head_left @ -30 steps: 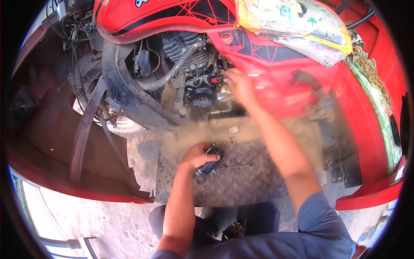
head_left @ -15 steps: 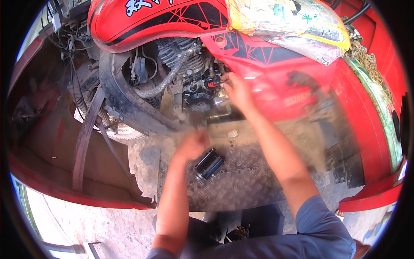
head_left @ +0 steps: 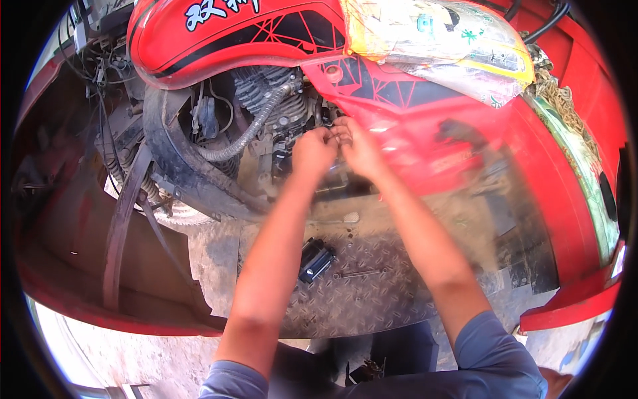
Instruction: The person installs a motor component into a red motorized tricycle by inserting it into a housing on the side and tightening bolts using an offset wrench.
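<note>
Both hands meet at the side of the engine (head_left: pixel 271 100), just below its finned cylinder. My left hand (head_left: pixel 315 153) is closed, its fingertips bunched near the tips of the other hand. My right hand (head_left: pixel 359 147) comes in from the right with thumb and fingers pinched together. Whatever lies between the fingertips is hidden or too small to make out. On the patterned metal footboard (head_left: pixel 372 302) below lie a black metal part with a boxy frame (head_left: pixel 317 260) and a wrench (head_left: pixel 359 273).
Left of the engine are a ribbed metal hose (head_left: pixel 249 141), a curved black mudguard (head_left: pixel 174 143) and hanging cables (head_left: pixel 106 100). A red fuel tank (head_left: pixel 232 50) overhangs the engine. Right of it stands a red body panel (head_left: pixel 412 143), with a plastic bag (head_left: pixel 438 40) above.
My left hand has moved up from beside the black part to the engine, joining my right hand. The red and black piece at my right fingertips is now covered. The view has shifted slightly.
</note>
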`<state>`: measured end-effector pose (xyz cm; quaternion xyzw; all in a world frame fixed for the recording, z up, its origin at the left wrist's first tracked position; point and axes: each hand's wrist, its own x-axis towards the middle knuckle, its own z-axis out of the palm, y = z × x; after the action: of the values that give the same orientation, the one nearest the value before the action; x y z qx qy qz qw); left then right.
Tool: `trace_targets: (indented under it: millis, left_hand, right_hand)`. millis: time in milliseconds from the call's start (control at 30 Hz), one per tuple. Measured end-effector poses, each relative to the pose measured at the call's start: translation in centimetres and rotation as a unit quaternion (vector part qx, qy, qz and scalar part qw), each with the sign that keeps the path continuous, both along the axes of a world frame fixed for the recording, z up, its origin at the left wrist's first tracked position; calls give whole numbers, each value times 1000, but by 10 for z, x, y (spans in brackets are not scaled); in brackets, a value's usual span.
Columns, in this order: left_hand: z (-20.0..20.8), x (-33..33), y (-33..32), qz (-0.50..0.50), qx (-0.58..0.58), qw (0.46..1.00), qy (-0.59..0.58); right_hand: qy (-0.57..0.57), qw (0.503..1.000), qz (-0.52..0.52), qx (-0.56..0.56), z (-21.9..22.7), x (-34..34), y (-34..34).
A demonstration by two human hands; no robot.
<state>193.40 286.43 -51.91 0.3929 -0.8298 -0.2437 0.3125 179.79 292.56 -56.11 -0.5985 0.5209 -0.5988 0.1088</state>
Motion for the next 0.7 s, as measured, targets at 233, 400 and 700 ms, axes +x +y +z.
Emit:
trace_targets:
  millis: [233, 400, 700]
  left_hand:
    - [-8, -12, 2, -22, -152, 987, -38]
    - [-15, -14, 0, 2, -123, 992, 36]
    - [-4, -11, 3, -16, -136, 988, 67]
  right_hand:
    - [-103, 990, 94, 37, -4, -6, 2]
    - [-160, 983, 82, -20, 0, 11, 16]
    - [-650, 759, 15, -25, 0, 37, -25]
